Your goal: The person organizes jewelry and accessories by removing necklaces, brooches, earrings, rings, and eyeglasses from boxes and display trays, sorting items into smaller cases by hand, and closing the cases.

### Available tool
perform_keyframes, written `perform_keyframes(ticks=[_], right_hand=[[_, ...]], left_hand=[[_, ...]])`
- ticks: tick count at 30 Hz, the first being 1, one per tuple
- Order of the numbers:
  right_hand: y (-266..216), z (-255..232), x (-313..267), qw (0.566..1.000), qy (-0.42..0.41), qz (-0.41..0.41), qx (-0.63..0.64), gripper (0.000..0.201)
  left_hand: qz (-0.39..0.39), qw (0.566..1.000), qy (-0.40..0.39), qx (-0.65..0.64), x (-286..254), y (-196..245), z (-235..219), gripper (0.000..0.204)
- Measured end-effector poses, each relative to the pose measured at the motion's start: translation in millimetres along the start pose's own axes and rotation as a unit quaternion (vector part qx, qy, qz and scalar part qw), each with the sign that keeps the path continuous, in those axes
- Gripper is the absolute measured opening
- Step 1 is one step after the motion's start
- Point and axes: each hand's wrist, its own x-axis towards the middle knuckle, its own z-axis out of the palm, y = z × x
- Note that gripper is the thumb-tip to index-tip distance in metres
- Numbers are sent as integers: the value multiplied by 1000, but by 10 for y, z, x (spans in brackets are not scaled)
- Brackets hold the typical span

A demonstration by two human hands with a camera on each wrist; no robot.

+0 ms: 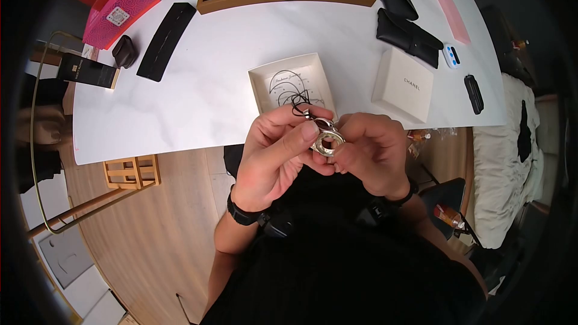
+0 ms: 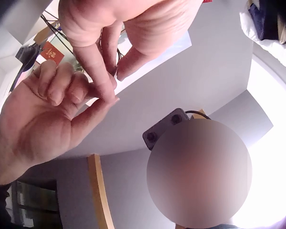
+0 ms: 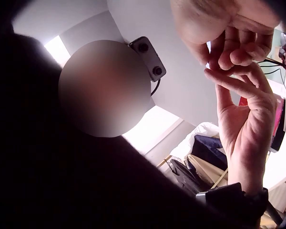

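Note:
A silver ring-shaped pendant [image 1: 328,142] on a black cord [image 1: 293,91] is held between both hands above the table's front edge. The left hand [image 1: 274,153] pinches its upper left side between thumb and fingers. From the right, the right hand [image 1: 374,153] grips its lower edge with thumb and curled fingers. The cord runs up from the pendant into an open white box [image 1: 260,87] with printed lettering inside. In the left wrist view the left hand [image 2: 133,28] and right hand [image 2: 43,119] meet at the fingertips; the pendant is mostly hidden there.
A white lidded box [image 1: 402,87] stands right of the open box. Black pouches [image 1: 409,37] lie behind it. A wooden jewelry tray [image 1: 283,6] is at the back. To the left are a black strip [image 1: 167,41], a dark small case [image 1: 124,52] and a pink bag [image 1: 123,9].

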Motion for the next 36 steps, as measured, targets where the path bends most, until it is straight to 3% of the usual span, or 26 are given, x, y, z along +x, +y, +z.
perform_keyframes(ticks=[12, 14, 17, 27, 29, 36], right_hand=[[1, -16, -18, 1000, 14, 9, -23, 9], [-8, -13, -17, 999, 27, 22, -27, 10], [-15, -17, -25, 999, 33, 35, -17, 11], [-30, 20, -8, 1000, 2, -14, -23, 15], [-44, 22, -11, 999, 5, 3, -33, 15], [-41, 22, -22, 999, 4, 17, -43, 16]], left_hand=[[35, 999, -18, 28, -22, -5, 39, 32], [73, 997, -2, 24, -23, -44, 99, 40], [43, 995, -35, 85, -2, 1, 37, 45], [19, 992, -83, 98, 7, 5, -81, 40], [47, 997, -44, 47, -9, -22, -26, 35], [37, 994, -69, 76, -18, -16, -145, 33]])
